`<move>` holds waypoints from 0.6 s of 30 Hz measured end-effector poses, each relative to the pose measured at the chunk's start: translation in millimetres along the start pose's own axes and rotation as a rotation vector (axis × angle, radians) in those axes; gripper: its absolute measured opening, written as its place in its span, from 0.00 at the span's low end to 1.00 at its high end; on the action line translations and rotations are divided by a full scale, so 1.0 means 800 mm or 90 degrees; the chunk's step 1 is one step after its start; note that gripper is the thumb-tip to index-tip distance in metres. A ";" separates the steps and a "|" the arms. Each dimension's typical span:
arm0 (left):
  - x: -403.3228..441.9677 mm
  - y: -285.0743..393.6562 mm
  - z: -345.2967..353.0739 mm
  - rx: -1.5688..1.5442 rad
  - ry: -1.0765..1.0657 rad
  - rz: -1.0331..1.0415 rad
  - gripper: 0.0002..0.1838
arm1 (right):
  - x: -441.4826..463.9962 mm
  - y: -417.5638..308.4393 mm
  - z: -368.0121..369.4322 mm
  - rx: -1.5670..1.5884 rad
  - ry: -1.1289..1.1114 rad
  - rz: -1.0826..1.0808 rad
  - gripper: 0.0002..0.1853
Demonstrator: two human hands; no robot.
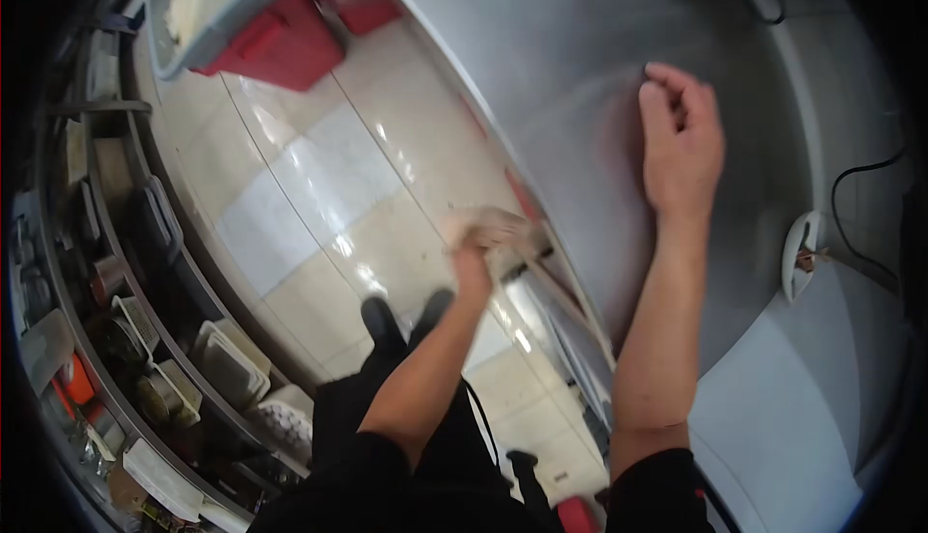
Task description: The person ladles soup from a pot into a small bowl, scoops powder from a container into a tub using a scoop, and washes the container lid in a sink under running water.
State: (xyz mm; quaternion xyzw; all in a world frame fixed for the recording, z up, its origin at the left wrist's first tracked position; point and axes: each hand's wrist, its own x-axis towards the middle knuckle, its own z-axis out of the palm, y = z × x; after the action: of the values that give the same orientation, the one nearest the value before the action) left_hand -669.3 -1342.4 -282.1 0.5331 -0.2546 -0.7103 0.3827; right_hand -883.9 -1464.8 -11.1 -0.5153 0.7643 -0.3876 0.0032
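Over the grey metal counter [570, 59], my right hand [684, 142] has its fingers curled in toward the thumb. A tiny dark spot shows at the fingertips, and what they hold, if anything, is too small to name. Lower and to the left, my left hand [478, 243] is blurred by motion beside the counter's front edge. Its fingers are smeared, close to a pale brown, blurred shape and an open door or drawer edge [561, 296] under the counter. Whether it grips either cannot be made out.
A grey tub [208, 26] with white contents stands at the upper left above a red container [280, 45]. Shelves with trays [232, 364] and jars line the left. A white oval dish [802, 258] and a black cable [839, 200] are at the right. Tiled floor [338, 166] lies between.
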 end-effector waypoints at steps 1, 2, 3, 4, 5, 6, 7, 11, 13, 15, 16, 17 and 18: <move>0.016 0.070 -0.012 0.019 0.065 0.108 0.17 | 0.002 -0.008 -0.001 0.040 0.009 0.077 0.11; 0.034 0.140 -0.009 0.043 0.116 0.262 0.17 | 0.004 -0.010 -0.002 0.060 0.023 0.098 0.11; 0.025 0.220 0.016 0.179 0.128 0.405 0.15 | 0.005 -0.012 -0.002 0.089 0.038 0.116 0.12; 0.016 0.301 0.041 0.309 0.169 0.550 0.15 | 0.005 -0.012 -0.004 0.118 0.047 0.136 0.13; 0.020 0.355 0.071 0.378 0.103 0.691 0.16 | 0.005 -0.013 -0.005 0.117 0.036 0.141 0.14; 0.024 0.409 0.100 0.434 0.032 0.835 0.17 | 0.005 -0.012 -0.005 0.124 0.036 0.133 0.14; 0.031 0.440 0.133 0.471 -0.050 0.860 0.19 | 0.003 -0.011 -0.005 0.120 0.041 0.142 0.15; 0.020 0.445 0.160 0.558 -0.019 0.899 0.26 | 0.003 -0.013 -0.006 0.167 0.051 0.146 0.17; 0.005 0.385 0.111 0.277 0.083 0.775 0.22 | 0.004 -0.011 -0.004 0.175 0.047 0.145 0.18; 0.013 0.263 0.074 0.058 0.229 0.464 0.15 | 0.003 -0.011 -0.004 0.154 0.031 0.146 0.18; 0.022 0.188 0.067 0.070 0.242 0.212 0.14 | 0.002 -0.012 -0.002 0.147 0.028 0.119 0.19; 0.033 0.088 0.057 0.002 0.110 0.076 0.17 | 0.001 -0.014 -0.001 0.139 0.025 0.092 0.19; 0.044 -0.009 0.073 -0.057 0.108 -0.040 0.19 | 0.001 -0.015 -0.001 0.157 0.013 0.088 0.21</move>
State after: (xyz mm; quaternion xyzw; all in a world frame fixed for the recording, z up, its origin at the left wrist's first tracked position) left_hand -731.6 -1369.4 -289.6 0.5814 -0.1727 -0.6850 0.4037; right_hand -874.8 -1467.0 -3.1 -0.4529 0.7446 -0.4828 0.0859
